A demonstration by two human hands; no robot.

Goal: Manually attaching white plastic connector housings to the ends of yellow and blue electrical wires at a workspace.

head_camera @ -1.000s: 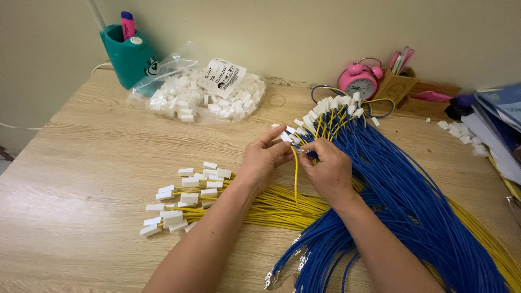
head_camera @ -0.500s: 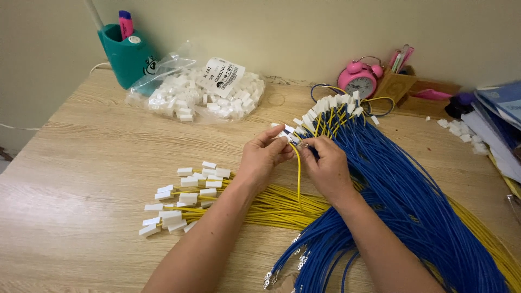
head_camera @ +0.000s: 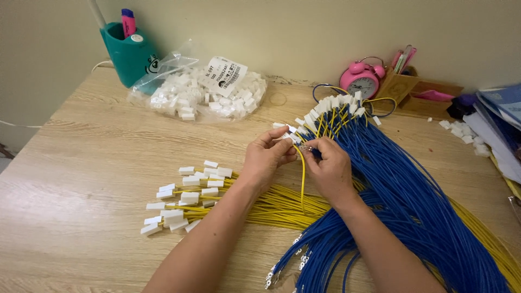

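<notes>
My left hand (head_camera: 267,158) pinches a small white plastic connector (head_camera: 288,135) between thumb and fingers. My right hand (head_camera: 329,168) holds the metal tip of a yellow wire (head_camera: 302,179) right at that connector; the wire hangs down in a loop between both hands. Just behind my hands lies a big bundle of blue wires (head_camera: 401,184) with white connectors (head_camera: 332,104) on their far ends. To the left rests a fan of yellow wires (head_camera: 260,206) tipped with white connectors (head_camera: 184,198).
A clear plastic bag of loose white connectors (head_camera: 209,95) lies at the back, beside a teal pen cup (head_camera: 129,54). A pink alarm clock (head_camera: 361,80), a wooden organiser (head_camera: 418,89) and papers (head_camera: 499,125) stand at the back right. Several loose connectors (head_camera: 461,132) lie nearby.
Both hands have stayed in place over the wires. The yellow wire's tip and the white connector have come closer together between my fingers.
</notes>
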